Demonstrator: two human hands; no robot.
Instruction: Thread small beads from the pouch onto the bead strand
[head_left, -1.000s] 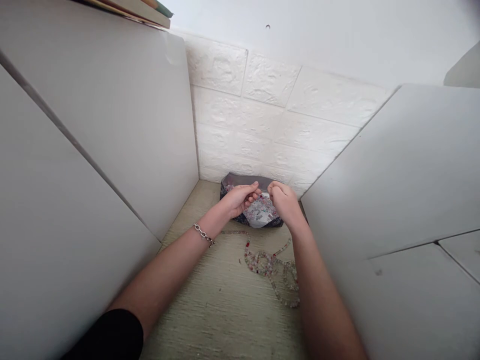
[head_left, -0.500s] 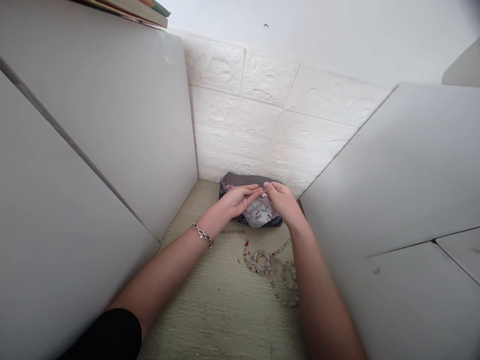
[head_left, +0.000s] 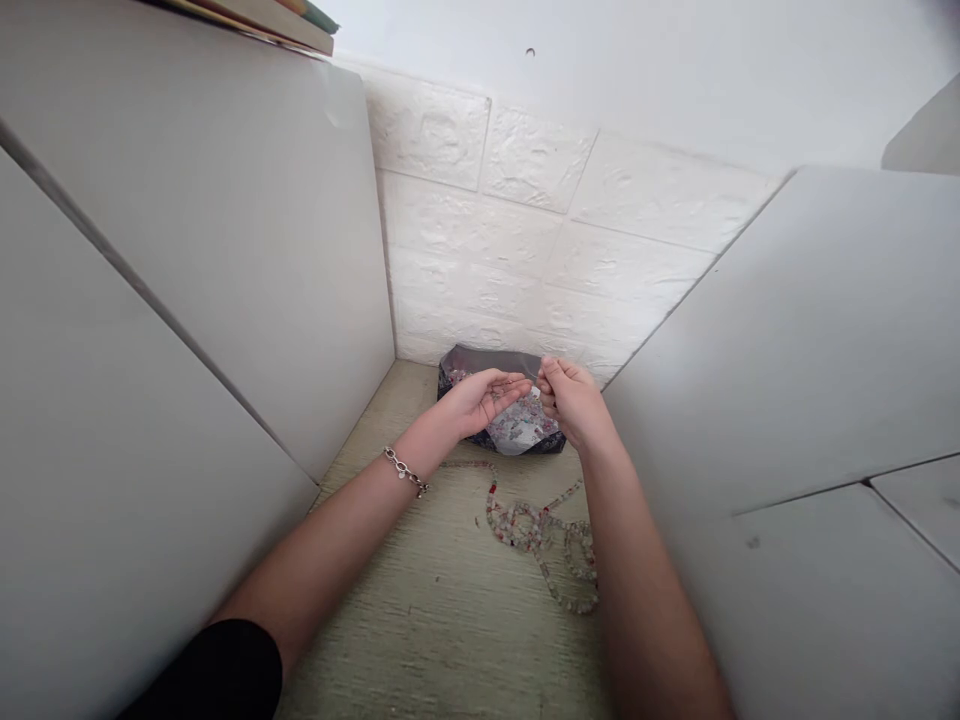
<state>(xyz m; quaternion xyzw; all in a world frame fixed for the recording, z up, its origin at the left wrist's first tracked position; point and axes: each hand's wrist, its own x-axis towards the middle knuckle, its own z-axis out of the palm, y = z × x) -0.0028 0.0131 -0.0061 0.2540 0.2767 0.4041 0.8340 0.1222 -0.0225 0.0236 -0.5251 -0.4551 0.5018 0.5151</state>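
My left hand [head_left: 486, 400] is palm up over a dark pouch [head_left: 553, 443] of small pink, white and greyish beads [head_left: 517, 428]. Its fingers are stretched out, with what look like tiny beads on them. Just right of its fingertips, my right hand [head_left: 568, 398] is closed in a pinch; what it grips is too small to make out. A string of small beads [head_left: 517, 525], pale with some red ones, lies in loops on the greenish surface below the pouch.
Light grey panels stand on the left [head_left: 285, 240] and right [head_left: 750, 350]. A white brick-patterned wall [head_left: 480, 230] rises behind the pouch. Books [head_left: 277, 22] lie on top of the left panel.
My right hand has moved slightly right, away from my left fingertips, and its fingers have curled in more. My left hand has shifted only a little.
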